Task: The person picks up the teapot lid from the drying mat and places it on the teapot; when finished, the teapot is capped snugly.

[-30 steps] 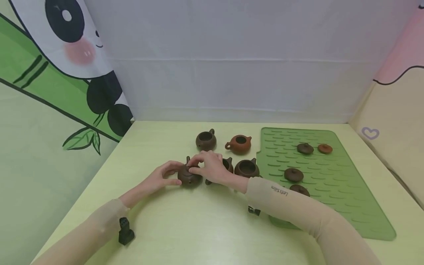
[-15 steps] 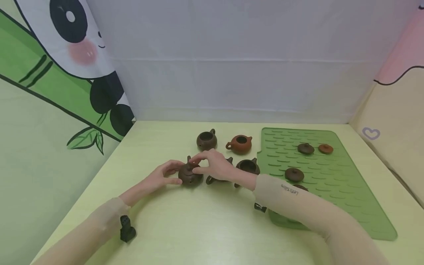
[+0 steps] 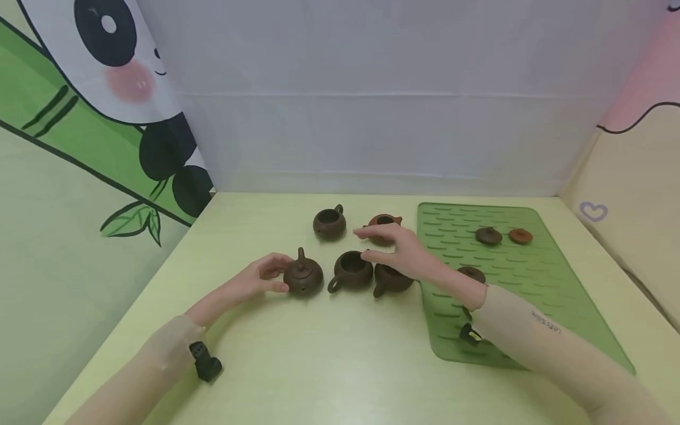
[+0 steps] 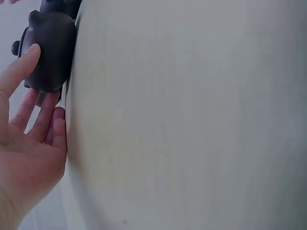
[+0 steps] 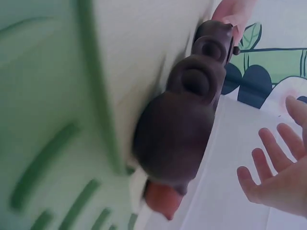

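Observation:
A dark brown teapot [image 3: 303,276] with its lid on stands at the left of the group in the head view. My left hand [image 3: 258,276] holds it by the side, thumb against the body and fingers round the far side; the left wrist view shows the thumb [image 4: 29,60] on the dark pot. My right hand [image 3: 406,251] hovers with spread, bare fingers over the lidless pots to the right. Below it are two dark lidless teapots, one in the middle [image 3: 353,271] and one on the right [image 3: 392,280], partly hidden by that hand.
Behind stand another dark lidless teapot [image 3: 329,225] and a reddish one [image 3: 379,221], partly covered by the right hand. On the green ridged mat [image 3: 441,330] lie a dark lid [image 3: 488,236], a reddish lid [image 3: 520,236] and a nearer dark lid [image 3: 471,274].
My right hand has left the lid of the left teapot and moved right toward the mat with nothing in it. My left hand stays at the same teapot.

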Available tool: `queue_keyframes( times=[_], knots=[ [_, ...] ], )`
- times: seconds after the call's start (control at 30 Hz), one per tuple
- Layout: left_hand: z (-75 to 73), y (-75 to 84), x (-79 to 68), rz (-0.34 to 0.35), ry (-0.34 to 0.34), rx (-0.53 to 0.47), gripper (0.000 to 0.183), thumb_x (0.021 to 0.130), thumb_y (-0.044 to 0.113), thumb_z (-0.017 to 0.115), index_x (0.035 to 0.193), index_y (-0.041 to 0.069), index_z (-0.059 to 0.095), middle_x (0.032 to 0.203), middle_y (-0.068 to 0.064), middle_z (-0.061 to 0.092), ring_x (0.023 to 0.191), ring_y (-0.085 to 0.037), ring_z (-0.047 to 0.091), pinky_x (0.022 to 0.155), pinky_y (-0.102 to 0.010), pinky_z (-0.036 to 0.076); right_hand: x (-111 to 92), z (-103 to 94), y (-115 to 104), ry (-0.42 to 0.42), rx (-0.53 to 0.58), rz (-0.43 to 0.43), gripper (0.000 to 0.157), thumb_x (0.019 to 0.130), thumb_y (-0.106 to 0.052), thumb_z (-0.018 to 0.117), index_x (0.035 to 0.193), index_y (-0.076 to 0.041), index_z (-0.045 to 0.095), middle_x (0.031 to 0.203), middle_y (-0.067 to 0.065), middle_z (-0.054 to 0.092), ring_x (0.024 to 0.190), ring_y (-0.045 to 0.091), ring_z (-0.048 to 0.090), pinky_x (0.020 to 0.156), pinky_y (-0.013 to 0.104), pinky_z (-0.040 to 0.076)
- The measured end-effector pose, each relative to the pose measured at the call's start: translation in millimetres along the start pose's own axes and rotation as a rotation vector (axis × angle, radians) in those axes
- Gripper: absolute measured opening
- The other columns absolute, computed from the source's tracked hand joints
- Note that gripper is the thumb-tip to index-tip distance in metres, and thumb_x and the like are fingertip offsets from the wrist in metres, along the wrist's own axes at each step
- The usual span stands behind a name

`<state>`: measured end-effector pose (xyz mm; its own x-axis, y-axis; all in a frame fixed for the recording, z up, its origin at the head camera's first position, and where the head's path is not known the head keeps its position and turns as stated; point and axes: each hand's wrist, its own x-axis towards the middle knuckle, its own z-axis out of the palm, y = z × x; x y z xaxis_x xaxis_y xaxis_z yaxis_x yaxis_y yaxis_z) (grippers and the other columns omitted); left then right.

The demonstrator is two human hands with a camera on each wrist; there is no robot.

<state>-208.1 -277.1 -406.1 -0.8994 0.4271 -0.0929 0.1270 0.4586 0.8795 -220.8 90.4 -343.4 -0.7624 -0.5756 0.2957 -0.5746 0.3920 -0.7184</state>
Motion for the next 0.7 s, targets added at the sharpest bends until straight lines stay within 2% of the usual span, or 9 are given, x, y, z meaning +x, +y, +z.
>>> queue_keyframes(
  times=[0.23,0.37,0.43,0.6,0.7],
  knots=[
    [-1.1,0.7,-3.7,-0.007,0.001,0.008,0.06,0.086,0.017,0.076,0.138,0.004,0.049,0.142,-0.018,0.053,0.141,-0.038,0.042,0.121,-0.053,0.027,-36.1,-24.0,14.8,0.102,0.026,0.079,0.047,0.093,-0.03,0.069,0.139,-0.024,0.057,0.144,-0.004,0.057,0.138,0.02,0.046,0.115,0.049,0.037],
    [-0.6,2.3,-4.8,-0.017,0.002,-0.001,0.06,0.086,0.019,0.077,0.138,0.007,0.05,0.142,-0.015,0.054,0.14,-0.034,0.044,0.121,-0.051,0.028,-54.9,-37.1,24.7,0.17,0.02,0.078,0.048,0.094,-0.026,0.068,0.141,-0.024,0.055,0.145,-0.002,0.056,0.139,0.02,0.045,0.114,0.049,0.038],
    [-1.2,3.4,-5.7,-0.021,0.005,0.002,0.061,0.086,0.019,0.076,0.139,0.007,0.049,0.142,-0.015,0.054,0.138,-0.033,0.046,0.12,-0.05,0.031,-62.9,-43.0,28.6,0.211,0.002,0.074,0.048,0.094,-0.024,0.068,0.141,-0.023,0.055,0.144,-0.001,0.057,0.137,0.013,0.047,0.112,0.042,0.04],
    [-4.2,6.4,-8.2,-0.028,0.027,0.0,0.061,0.09,0.019,0.071,0.143,0.003,0.045,0.141,-0.018,0.055,0.133,-0.034,0.051,0.112,-0.046,0.041,-80.5,-53.8,34.3,0.3,-0.042,0.057,0.049,0.092,-0.017,0.07,0.139,-0.024,0.057,0.139,-0.002,0.061,0.128,-0.008,0.048,0.104,0.016,0.041],
    [-5.6,8.8,-8.5,-0.029,0.063,-0.015,0.061,0.092,0.02,0.069,0.144,0.005,0.043,0.143,-0.017,0.054,0.133,-0.036,0.05,0.109,-0.045,0.043,-90.6,-58.2,36.7,0.327,-0.066,0.05,0.051,0.092,-0.013,0.071,0.138,-0.027,0.057,0.138,-0.002,0.062,0.126,-0.011,0.047,0.101,0.009,0.039]
  ],
)
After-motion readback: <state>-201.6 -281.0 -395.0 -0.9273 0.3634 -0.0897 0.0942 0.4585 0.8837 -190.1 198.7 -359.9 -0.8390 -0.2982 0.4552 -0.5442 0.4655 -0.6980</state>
